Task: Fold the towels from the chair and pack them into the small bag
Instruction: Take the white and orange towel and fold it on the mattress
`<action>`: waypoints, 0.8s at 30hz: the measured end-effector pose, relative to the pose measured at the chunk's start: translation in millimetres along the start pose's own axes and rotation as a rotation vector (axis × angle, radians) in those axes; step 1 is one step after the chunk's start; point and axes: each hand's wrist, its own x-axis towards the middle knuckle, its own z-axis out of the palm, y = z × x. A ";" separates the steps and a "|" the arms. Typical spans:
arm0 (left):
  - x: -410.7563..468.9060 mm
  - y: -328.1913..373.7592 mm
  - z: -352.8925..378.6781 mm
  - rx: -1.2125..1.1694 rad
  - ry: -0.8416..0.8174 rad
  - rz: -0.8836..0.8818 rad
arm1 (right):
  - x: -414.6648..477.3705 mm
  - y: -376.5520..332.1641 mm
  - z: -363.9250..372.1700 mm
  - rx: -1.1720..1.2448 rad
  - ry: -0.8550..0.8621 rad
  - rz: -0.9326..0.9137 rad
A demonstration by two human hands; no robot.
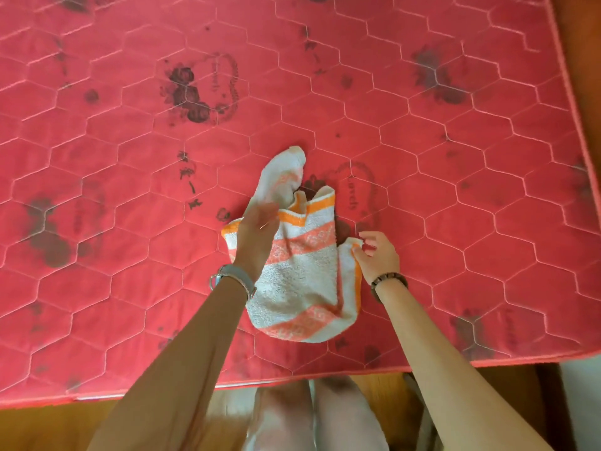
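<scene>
Head view. Pinches the right corner of the towel [302, 278] between thumb and curled fingers of the right hand [377, 252], most likely to draw that edge out square before any fold.

Lays the left hand [257, 229] on the towel's upper left part. Fingers seemingly straight and flat rather than closed on cloth, though motion blur leaves that unsure. Probably serves as an anchor, so the pull from the right does not drag the whole piece along.

Finds the towel rumpled, white with orange stripes, on the red quilted mattress [130, 141]. One flap trailing away beyond the left hand, another edge curled up in the middle. Sits close to the mattress's near edge, within easy reach of both arms.

Wears a watch [232, 278] on the left wrist and a bead bracelet [388, 279] on the right. Shows neither chair nor bag plainly.

Puts the task early on: spreading unfinished, no fold made, packing not yet begun. Calls next for flattening the curled edges, then folding.
</scene>
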 end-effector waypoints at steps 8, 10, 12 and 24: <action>40.0 -8.9 64.2 0.240 -0.183 0.118 | 8.3 19.5 10.7 0.175 0.030 0.178; 47.9 -10.9 71.8 0.321 -0.199 0.112 | 7.4 20.9 10.2 0.185 -0.043 0.184; 51.0 -8.8 78.3 0.411 -0.199 0.070 | 8.4 25.4 8.8 0.146 -0.117 0.187; 39.0 24.7 51.6 0.353 -0.146 -0.025 | -8.7 -6.1 -18.6 0.241 -0.063 0.045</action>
